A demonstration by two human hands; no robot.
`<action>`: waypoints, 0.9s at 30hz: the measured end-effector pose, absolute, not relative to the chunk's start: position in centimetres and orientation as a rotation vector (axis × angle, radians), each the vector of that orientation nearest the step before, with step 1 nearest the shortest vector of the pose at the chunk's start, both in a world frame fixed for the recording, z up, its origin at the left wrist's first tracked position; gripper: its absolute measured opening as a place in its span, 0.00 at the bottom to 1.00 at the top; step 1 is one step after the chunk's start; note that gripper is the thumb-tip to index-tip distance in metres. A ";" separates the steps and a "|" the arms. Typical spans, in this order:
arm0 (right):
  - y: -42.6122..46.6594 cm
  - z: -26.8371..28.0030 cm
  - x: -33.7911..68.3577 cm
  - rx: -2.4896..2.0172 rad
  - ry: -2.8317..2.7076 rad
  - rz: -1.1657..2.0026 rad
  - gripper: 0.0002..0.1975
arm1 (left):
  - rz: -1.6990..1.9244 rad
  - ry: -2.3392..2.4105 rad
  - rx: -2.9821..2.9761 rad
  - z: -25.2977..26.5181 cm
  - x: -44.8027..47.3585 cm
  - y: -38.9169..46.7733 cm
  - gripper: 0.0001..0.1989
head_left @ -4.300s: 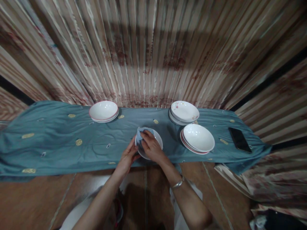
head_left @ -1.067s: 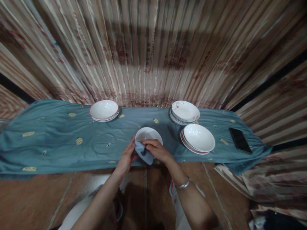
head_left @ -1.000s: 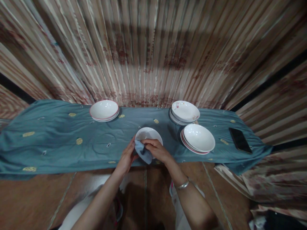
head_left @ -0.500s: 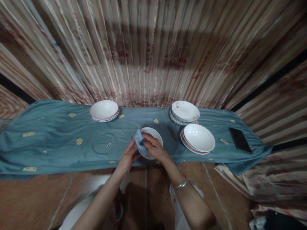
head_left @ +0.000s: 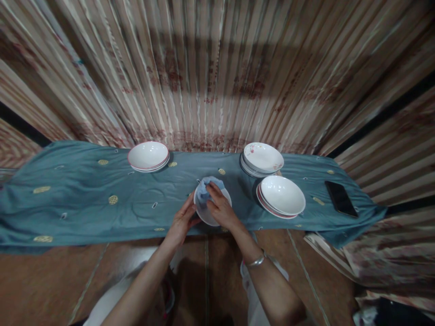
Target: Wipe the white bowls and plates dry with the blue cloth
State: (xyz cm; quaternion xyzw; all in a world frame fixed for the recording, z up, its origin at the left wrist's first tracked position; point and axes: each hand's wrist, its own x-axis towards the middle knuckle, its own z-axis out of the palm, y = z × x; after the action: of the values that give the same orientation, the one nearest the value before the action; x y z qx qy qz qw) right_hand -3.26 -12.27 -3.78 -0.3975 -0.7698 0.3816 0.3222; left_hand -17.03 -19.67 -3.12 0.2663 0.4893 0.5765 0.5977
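A white bowl [head_left: 208,218] is at the front middle of the cloth-covered table. My left hand [head_left: 182,220] grips its left rim, with the thumb low and the fingers along the side. Over the bowl's far inner edge lies a light blue cloth [head_left: 204,186]. My right hand [head_left: 220,209] presses this cloth against the bowl with its fingers, and a silver bangle circles that wrist. Part of the bowl's inside is hidden behind the right hand and the cloth.
Red-rimmed bowls [head_left: 148,155] are stacked at the back left. Flower-patterned plates [head_left: 263,157] form a stack at the back right, with another stack of white bowls [head_left: 282,195] nearer. A black phone [head_left: 340,198] lies at the right end of the green tablecloth [head_left: 84,194]. Curtains hang behind.
My right hand has moved the blue cloth from the bowl's left rim to its far rim, spreading it rightward. The left hand still holds the bowl's left side.
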 end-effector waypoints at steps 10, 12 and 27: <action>-12.9 -2.8 -2.8 -1.262 -2.314 0.610 0.29 | 1.339 1.138 0.618 -2.9 -17.0 -19.7 0.29; -13.0 -2.5 -2.7 -1.305 -2.356 0.540 0.28 | 1.336 1.138 0.629 -3.0 -17.0 -19.7 0.28; -13.7 -1.1 -2.8 -1.585 -2.579 0.262 0.13 | 1.337 1.133 0.612 -2.8 -17.0 -19.7 0.29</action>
State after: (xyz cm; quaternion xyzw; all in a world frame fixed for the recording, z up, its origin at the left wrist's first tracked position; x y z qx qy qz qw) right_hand -2.77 -13.70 -1.15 -0.5210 -0.8476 0.0860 0.0517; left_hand -16.96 -19.69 -2.81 0.2641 0.4886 0.5766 0.5992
